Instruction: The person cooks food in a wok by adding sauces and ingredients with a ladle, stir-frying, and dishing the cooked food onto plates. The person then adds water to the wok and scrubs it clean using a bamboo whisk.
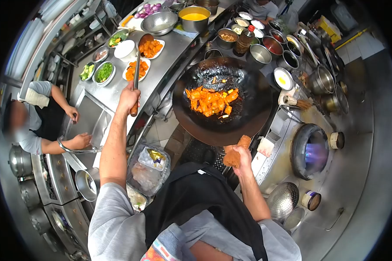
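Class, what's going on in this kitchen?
A person's left hand holds a long metal ladle with a wooden grip, its bowl at a white dish of glossy orange food. The right hand grips a round dark metal wok through a brown cloth; more orange pieces lie inside. The wok is off the round black burner showing a blue flame. Far left, another person's hands are over a steel counter.

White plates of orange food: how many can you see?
2: a far plate and a near plate, both on the counter. The ladle in the left hand partly covers each.

Left hand (129, 98) grips ladle (137, 69), right hand (243, 160) cloth (232, 159).
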Demonstrator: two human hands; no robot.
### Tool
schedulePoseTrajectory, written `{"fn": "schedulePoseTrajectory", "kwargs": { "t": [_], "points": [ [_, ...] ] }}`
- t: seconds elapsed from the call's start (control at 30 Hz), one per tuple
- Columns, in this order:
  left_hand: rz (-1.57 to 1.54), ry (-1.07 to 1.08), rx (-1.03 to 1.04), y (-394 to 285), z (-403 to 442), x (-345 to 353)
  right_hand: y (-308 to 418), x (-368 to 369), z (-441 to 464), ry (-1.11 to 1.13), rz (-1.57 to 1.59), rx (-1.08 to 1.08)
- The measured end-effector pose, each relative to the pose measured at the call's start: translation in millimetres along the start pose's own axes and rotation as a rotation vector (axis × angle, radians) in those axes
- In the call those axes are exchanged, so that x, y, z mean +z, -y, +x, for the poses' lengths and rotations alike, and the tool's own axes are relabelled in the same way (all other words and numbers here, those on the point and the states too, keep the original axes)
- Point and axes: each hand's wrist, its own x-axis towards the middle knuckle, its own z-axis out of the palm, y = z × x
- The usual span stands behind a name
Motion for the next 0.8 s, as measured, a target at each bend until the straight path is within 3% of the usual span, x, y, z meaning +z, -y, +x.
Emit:
{"fn": "schedulePoseTrajectory", "kwargs": {
  "t": [0.27,0.37,0.57,0.67,0.8],
  "points": [
    [0.351,-0.080,0.091,5,-6,1,-8,-14,-3,-0.048,0.008,0.021],
    [0.337,-0.050,0.016,6,-3,-12,-12,-16,-2,-0.082,-0.007,0.013],
    [0.542,-0.158,0.247,38,12,-18,-8,-11,-6,-0.051,0.007,0.038],
    [0.401,-0.139,0.123,4,-22,-14,-11,-12,-4,-0.055,0.005,0.033],
    [0.220,-0.084,0.117,11,-22,-32,-14,-13,-5,-0.057,0.011,0.033]
  ]
}}
